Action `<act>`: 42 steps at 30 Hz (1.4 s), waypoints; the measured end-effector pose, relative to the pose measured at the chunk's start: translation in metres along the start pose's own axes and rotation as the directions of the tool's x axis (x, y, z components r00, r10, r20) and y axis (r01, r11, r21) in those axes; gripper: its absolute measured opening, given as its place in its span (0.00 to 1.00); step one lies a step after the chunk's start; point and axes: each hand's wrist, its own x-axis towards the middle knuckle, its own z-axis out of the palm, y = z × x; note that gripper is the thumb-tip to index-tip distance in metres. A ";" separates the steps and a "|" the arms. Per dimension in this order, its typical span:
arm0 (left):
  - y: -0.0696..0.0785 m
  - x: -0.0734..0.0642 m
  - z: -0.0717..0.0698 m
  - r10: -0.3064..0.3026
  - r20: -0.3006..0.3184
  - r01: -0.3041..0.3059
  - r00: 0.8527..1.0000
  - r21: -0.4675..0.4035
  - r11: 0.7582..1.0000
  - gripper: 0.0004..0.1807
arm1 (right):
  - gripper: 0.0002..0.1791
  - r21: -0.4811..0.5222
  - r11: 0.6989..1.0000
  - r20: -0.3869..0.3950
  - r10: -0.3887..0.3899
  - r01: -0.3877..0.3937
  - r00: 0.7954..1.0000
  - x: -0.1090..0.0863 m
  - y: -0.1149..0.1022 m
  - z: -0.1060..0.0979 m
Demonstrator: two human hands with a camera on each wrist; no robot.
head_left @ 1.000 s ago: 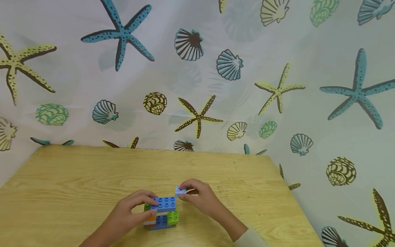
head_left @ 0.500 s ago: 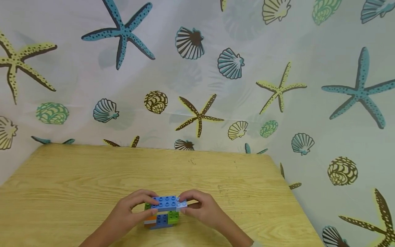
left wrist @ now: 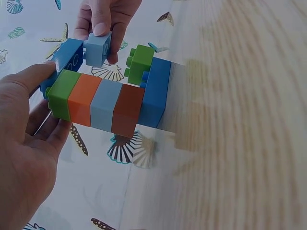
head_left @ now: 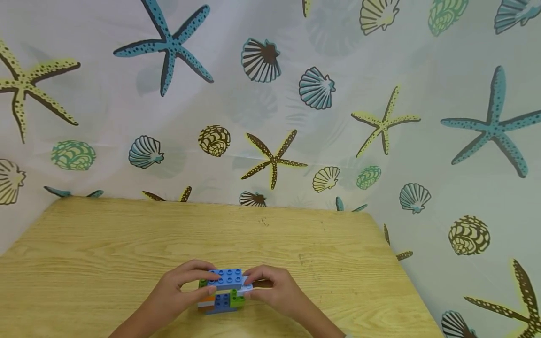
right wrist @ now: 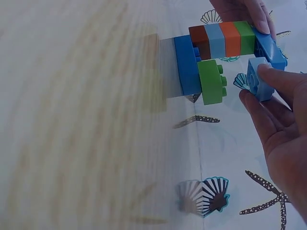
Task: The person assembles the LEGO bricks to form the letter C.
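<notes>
My left hand (head_left: 171, 291) grips the top of a toy brick build, its fingers on a long blue brick (head_left: 226, 279) and the green brick (left wrist: 63, 96) under that brick's left end. Below the green come an orange brick (left wrist: 85, 101), a light blue one (left wrist: 106, 106) and a brown one (left wrist: 127, 110), standing on a blue base brick (left wrist: 156, 91). On the base's right end sits a lime green brick (right wrist: 211, 81). Between thumb and fingers my right hand (head_left: 279, 292) pinches a small pale blue brick (right wrist: 259, 79), apart from the lime green brick, near the long brick's overhanging end.
The build stands on a wood-grain table (head_left: 127, 234) near its front edge. Behind and to the right hangs a white cloth (head_left: 279, 103) printed with starfish and shells.
My right hand has brought the pale blue brick from behind right of the long blue brick, past its end, to lower down above the lime green brick. The left hand has stayed put.
</notes>
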 end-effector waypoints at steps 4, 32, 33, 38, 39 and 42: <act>-0.003 0.000 0.001 0.037 -0.009 -0.037 0.999 -0.005 0.999 0.10 | 0.08 0.010 1.000 -0.003 -0.003 0.003 1.000 0.002 0.001 0.004; 0.006 -0.001 -0.001 -0.010 0.008 0.010 1.000 0.039 0.999 0.10 | 0.08 0.030 0.999 -0.083 -0.032 0.035 0.996 0.002 0.002 0.014; 0.006 -0.001 -0.001 -0.014 0.012 0.014 1.000 0.042 0.999 0.10 | 0.08 0.038 0.999 -0.089 -0.027 0.031 0.996 0.001 0.002 0.014; 0.006 -0.001 -0.002 0.000 0.015 -0.001 1.000 0.051 0.999 0.10 | 0.09 0.077 0.997 -0.091 -0.003 0.010 0.996 0.001 0.002 0.014; 0.006 -0.002 -0.002 0.017 0.011 -0.017 1.000 0.059 0.998 0.10 | 0.09 0.081 0.997 -0.086 0.000 0.007 0.996 0.001 0.002 0.014; 0.005 -0.003 -0.001 0.075 -0.006 -0.074 0.997 0.088 0.993 0.11 | 0.09 0.095 0.995 -0.065 0.010 -0.004 0.998 0.000 0.001 0.013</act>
